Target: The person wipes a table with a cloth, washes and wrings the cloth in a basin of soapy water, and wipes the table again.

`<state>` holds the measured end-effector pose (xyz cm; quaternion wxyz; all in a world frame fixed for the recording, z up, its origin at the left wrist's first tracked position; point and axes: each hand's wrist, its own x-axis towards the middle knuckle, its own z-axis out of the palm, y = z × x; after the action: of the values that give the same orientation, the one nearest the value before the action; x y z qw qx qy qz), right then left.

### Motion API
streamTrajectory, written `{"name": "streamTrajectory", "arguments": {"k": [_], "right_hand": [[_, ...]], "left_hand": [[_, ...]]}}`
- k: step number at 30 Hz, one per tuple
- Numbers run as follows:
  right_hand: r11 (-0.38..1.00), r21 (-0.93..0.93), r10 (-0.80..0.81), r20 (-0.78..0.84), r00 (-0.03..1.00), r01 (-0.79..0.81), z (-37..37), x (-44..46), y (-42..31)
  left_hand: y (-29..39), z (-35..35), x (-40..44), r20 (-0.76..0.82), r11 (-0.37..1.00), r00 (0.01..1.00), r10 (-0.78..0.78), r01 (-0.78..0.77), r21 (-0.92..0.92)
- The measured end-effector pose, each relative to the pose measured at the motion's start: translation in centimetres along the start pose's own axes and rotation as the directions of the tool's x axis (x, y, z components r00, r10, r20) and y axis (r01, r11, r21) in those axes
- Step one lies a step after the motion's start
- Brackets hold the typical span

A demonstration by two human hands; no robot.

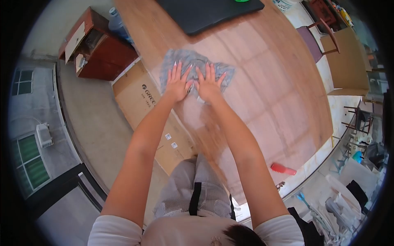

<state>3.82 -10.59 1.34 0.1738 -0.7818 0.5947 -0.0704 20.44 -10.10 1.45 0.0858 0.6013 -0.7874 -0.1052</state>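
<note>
Grey-blue fabric, a thin, crumpled cloth (198,61), lies on the brown wooden tabletop (262,90), directly beneath the left hand (176,85) and the right hand (209,86), both released, palms down, fingers spread. For even contact, load both palms equally and flatten the folds between the thumbs. Maintain clearance from the flat black board (209,14) beyond the fingertips, using steady, moderate pressure.

cloth (196,57) on table (266,90) | board (213,14) behind cloth | brush (283,168) right | cabinet (107,55) left of table | chair (310,43) right
</note>
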Motion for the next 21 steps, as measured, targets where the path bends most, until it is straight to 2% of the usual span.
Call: {"name": "streamTrajectory", "arguments": {"k": [4,8,10,13,15,21], "right_hand": [[0.988,0.004,-0.154,-0.061,0.986,0.154,0.5,-6.0,0.9],[0.986,0.039,-0.162,0.069,0.984,0.159,0.6,-15.2,-0.4],[0.996,0.027,-0.094,0.159,0.983,0.090,0.3,-17.3,-2.4],[1.000,0.024,0.007,0.223,0.975,-0.013,0.3,-15.3,-4.0],[0.999,0.039,0.015,0.212,0.977,-0.023,0.7,-13.0,-4.9],[1.000,-0.004,0.029,0.079,0.996,-0.029,1.7,3.5,-9.1]], "left_hand": [[1.4,-0.5,-4.6,0.026,0.998,0.998,0.057,-0.057,-0.013],[3.5,-1.0,-12.0,0.215,0.996,0.974,0.072,-0.058,-0.071],[4.4,-2.6,-14.1,0.251,0.991,0.965,0.070,-0.039,-0.126],[3.2,-2.4,-13.7,0.252,0.984,0.966,0.062,-0.017,-0.180],[1.5,-3.1,-12.5,0.249,0.979,0.966,0.067,-0.015,-0.202],[-9.8,-5.5,-0.3,0.105,0.980,0.993,0.055,-0.034,-0.195]]}}
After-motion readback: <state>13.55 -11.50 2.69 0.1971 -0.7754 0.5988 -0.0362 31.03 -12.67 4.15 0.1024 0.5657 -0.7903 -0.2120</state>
